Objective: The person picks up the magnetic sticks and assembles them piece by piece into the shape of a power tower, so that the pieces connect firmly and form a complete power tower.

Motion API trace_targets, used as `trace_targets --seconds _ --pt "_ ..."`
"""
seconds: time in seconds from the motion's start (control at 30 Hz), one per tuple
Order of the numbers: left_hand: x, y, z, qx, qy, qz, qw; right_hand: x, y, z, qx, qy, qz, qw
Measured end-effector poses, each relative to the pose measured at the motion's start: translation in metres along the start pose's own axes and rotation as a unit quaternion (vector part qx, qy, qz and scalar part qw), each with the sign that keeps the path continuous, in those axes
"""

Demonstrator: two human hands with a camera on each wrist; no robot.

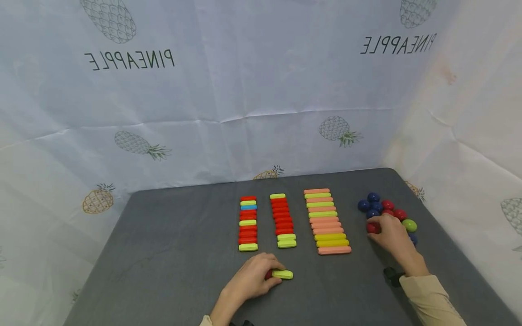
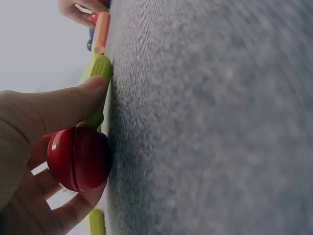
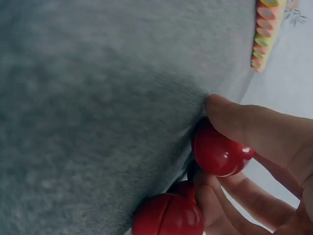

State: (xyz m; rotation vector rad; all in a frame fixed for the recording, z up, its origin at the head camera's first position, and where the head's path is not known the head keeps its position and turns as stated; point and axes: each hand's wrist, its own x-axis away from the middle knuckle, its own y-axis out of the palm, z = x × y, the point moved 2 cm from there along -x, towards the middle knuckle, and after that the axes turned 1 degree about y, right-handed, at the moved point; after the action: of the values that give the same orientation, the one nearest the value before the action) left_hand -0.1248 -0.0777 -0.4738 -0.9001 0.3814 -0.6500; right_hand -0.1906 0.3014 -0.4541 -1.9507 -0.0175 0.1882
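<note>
Backdrop: white pineapple-print cloth (image 1: 265, 77), rising beyond your gray tabletop (image 1: 175, 244).
Your left hand (image 1: 254, 276): near side, center; thumb and fingers clasp a yellow-green stick (image 1: 282, 274) and the dark red ball (image 2: 80, 159) touching its end.
Your right hand (image 1: 390, 232): right side, well apart from the left; thumb and fingers pinch a bright red ball (image 3: 220, 149).
Stick columns: three, beyond your left hand; left column (image 1: 248, 229) red, yellow-green and blue; middle column (image 1: 282, 216) red and yellow-green; right column (image 1: 325, 220) orange, yellow and yellow-green.
Loose balls: blue balls (image 1: 364, 205), red ones (image 1: 400, 214) and one green ball (image 1: 409, 225), clustered around your right hand.
</note>
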Motion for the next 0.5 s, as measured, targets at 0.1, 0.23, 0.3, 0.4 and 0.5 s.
trace_targets --seconds 0.1,0.23,0.3,0.4,0.5 --pt "0.001 0.000 0.000 0.001 -0.007 0.005 1.0000 0.004 -0.005 -0.008 0.000 0.007 0.020 1.000" --pt "0.002 -0.002 0.000 -0.006 -0.012 0.019 0.9997 0.012 -0.015 -0.036 -0.033 -0.010 0.045 0.998" --pt "0.002 -0.003 -0.001 -0.007 -0.014 0.024 0.9996 0.017 -0.016 -0.057 -0.064 -0.027 0.046 0.997" --pt "0.002 -0.004 0.000 -0.003 -0.021 0.022 0.9995 0.026 -0.008 -0.087 -0.117 -0.056 0.027 0.991" --pt "0.002 -0.004 0.000 0.001 -0.028 0.020 0.9994 0.033 0.007 -0.111 -0.167 -0.085 -0.019 0.982"
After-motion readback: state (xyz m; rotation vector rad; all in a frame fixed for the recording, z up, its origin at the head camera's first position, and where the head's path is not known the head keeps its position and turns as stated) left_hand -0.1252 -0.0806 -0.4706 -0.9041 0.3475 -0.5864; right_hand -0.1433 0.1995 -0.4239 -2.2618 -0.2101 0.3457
